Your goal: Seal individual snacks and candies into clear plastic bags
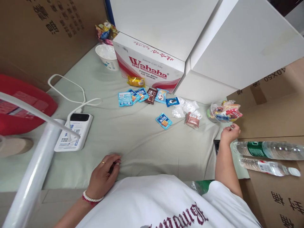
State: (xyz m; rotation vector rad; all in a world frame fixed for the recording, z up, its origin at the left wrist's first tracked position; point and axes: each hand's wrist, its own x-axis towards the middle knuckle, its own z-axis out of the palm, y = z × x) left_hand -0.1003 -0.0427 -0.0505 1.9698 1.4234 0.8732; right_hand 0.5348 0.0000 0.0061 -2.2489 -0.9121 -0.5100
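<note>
Right hand seen curled just below bowl of snack packets; grip contents could not be told. Left hand rested half-closed on cloth, nothing held. Risk judged: heaped bowl tipped if nudged, packets spilled.

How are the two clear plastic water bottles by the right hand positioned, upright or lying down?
Lying down: both clear plastic water bottles rest sideways on the brown cardboard box, beside the right hand.

A storeroom — stacked cartons and loose snack packets everywhere.
</note>
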